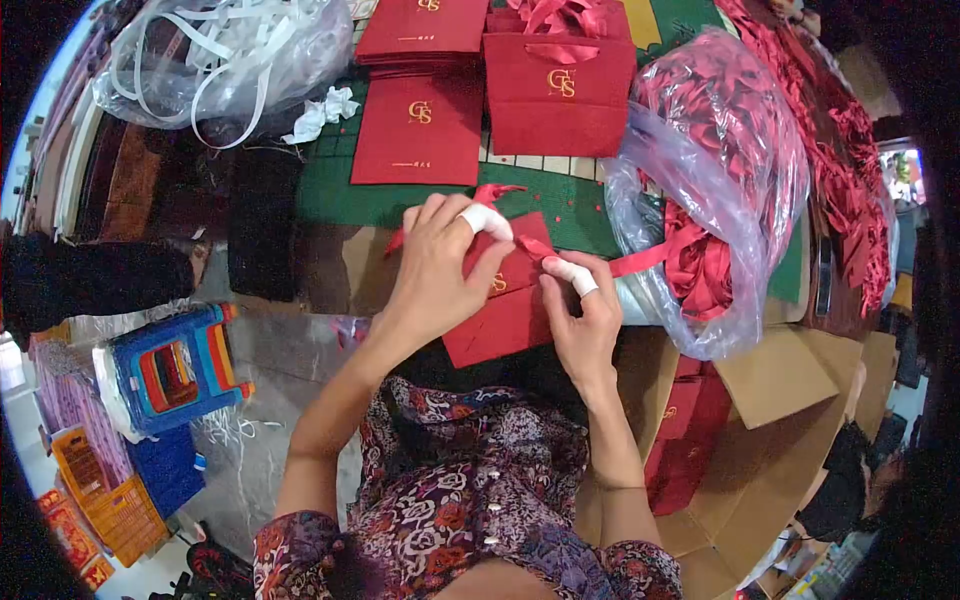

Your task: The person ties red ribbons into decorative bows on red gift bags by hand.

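A small red paper bag (490, 330) with gold lettering lies at the table's near edge, below both hands. My left hand (445, 250), its index finger wrapped in white tape, is closed in a pinch at the bag's upper edge. Red ribbon (495, 193) shows behind its fingers, though the fingertips partly hide the grip. My right hand (588, 315), also with a taped index finger, pinches red ribbon at the bag's right side. A short ribbon end (535, 247) sticks out toward the left hand.
A clear plastic bag (690, 180) of red ribbons stands right. Flat red bags (415, 135) and an upright red gift bag (558, 95) lie beyond the hands. White straps in plastic (225, 75) sit back left. An open cardboard box (740, 480) with red bags is below right.
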Demonstrator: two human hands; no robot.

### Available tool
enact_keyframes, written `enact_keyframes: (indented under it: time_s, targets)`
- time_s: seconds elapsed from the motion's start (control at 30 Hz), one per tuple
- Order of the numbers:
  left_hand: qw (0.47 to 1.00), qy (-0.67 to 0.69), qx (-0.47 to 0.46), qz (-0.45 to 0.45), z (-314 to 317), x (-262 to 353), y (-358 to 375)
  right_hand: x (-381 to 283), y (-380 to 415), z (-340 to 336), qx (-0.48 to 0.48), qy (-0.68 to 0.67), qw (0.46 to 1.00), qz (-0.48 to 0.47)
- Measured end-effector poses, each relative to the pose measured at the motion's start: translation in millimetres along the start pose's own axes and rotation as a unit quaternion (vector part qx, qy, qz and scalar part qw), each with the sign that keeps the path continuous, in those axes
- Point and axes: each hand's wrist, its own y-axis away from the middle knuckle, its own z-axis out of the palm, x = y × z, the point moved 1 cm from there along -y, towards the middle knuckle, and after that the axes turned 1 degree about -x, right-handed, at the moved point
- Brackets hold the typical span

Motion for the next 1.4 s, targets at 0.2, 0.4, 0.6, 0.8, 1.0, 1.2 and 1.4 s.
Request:
enact_keyframes:
  time_s: [0.2, 0.4, 0.6, 0.8, 1.0, 1.2, 1.4]
  targets:
    - [0.997, -0.015, -0.002, -0.075, -21.6, 0.8, 7.2, 2.4, 3.2, 1.9, 0.008, -0.016, 1.000, 0.008]
    - [0.993, -0.095, -0.033, -0.063, -5.5, -13.4, 11.1, 4.4, 6.8, 2.9, 0.038, -0.060, 0.997, 0.029]
    - [0.996, -0.064, -0.037, -0.040, -0.2, -2.5, 11.9, -2.4, -0.7, -2.7, 0.056, -0.039, 0.998, 0.009]
    - [0.998, -0.067, -0.016, -0.010, -0.7, 16.8, 9.4, -14.5, -7.8, -3.7, 0.078, -0.004, 0.997, -0.016]
    - [0.998, -0.027, -0.047, -0.040, 5.2, 27.2, 13.1, -10.5, -3.3, -0.2, 0.080, 0.009, 0.996, -0.029]
    - [0.998, -0.058, -0.014, 0.031, 10.8, 28.3, 19.0, -12.7, -1.3, -10.8, 0.036, -0.026, 0.999, 0.008]
    - [0.993, -0.108, 0.000, 0.039, 11.7, 33.1, 19.4, -17.5, -35.4, -44.5, -0.016, -0.081, 0.997, 0.006]
